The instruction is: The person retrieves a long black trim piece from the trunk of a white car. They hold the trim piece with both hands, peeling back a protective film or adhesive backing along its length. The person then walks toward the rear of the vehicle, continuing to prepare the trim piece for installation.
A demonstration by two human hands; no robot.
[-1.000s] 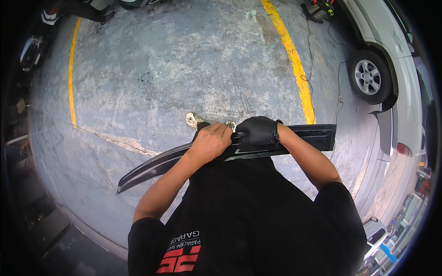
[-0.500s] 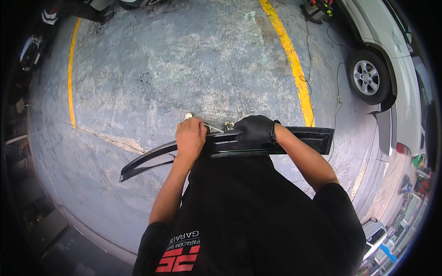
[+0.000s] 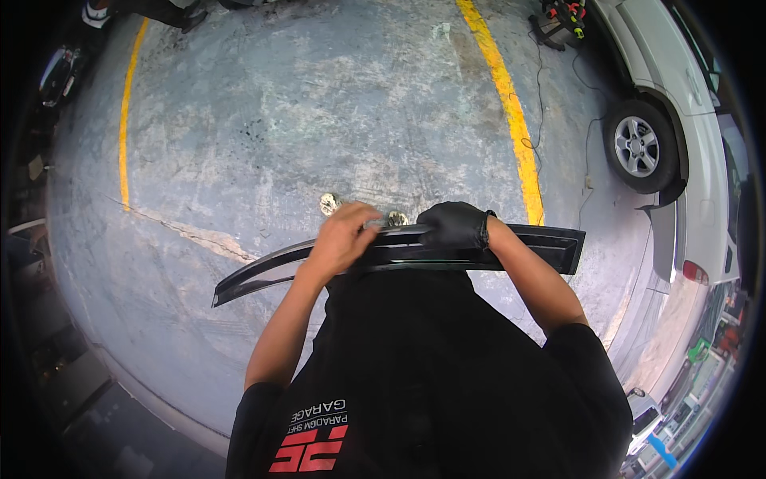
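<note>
A long, curved strip of glossy dark plastic, looking like a car window visor, lies crosswise in front of my body. My right hand, in a black glove, is closed around its upper edge right of the middle. My bare left hand is over the upper edge left of the middle, palm down. Its thumb and forefinger point right with a gap between them, and no held thing shows there. The visor's narrow tapered end reaches out to the left, its broad squared end to the right.
Light-coloured shoes show on the worn grey floor beyond the visor. Yellow lines run along the floor. At right stands a white vehicle with its wheel; black cables trail near a dark box with red tools. Another person's leg is at far left.
My left hand has shifted right along the visor and its fingers have opened out. The thin pale strip stretching from it to the visor no longer shows. My right hand keeps its grip.
</note>
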